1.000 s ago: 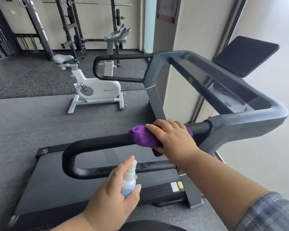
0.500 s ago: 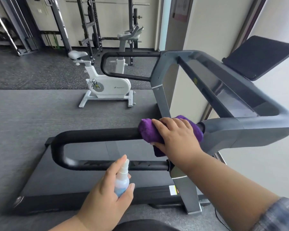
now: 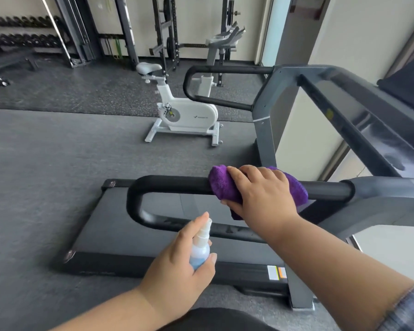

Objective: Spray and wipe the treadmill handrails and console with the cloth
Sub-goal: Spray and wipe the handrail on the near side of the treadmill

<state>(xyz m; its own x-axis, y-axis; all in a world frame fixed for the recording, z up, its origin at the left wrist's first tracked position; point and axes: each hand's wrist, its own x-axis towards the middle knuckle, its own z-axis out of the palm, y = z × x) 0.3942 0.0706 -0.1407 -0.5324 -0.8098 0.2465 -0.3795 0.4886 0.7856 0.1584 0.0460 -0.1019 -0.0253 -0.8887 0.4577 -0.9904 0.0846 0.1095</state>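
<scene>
My right hand [image 3: 263,194] presses a purple cloth [image 3: 221,183] around the top bar of the near black handrail [image 3: 170,183] of the treadmill. My left hand [image 3: 177,266] holds a small spray bottle [image 3: 200,249] with blue liquid, nozzle up, just below the handrail's lower bar. The far handrail [image 3: 227,70] loops on the other side. The grey console [image 3: 378,130] slopes at the right, with a dull streaky patch on its surface. A dark screen [image 3: 409,84] sits at the right edge.
The treadmill belt [image 3: 120,225] lies under the handrail. A white exercise bike [image 3: 184,113] stands on the grey floor beyond. Weight racks and a dumbbell rack line the back wall. A pale wall runs behind the console.
The view has swung left, so the console sits further right. My right hand and the cloth now sit further left of the rail's joint with the grey frame. The bottle stays below.
</scene>
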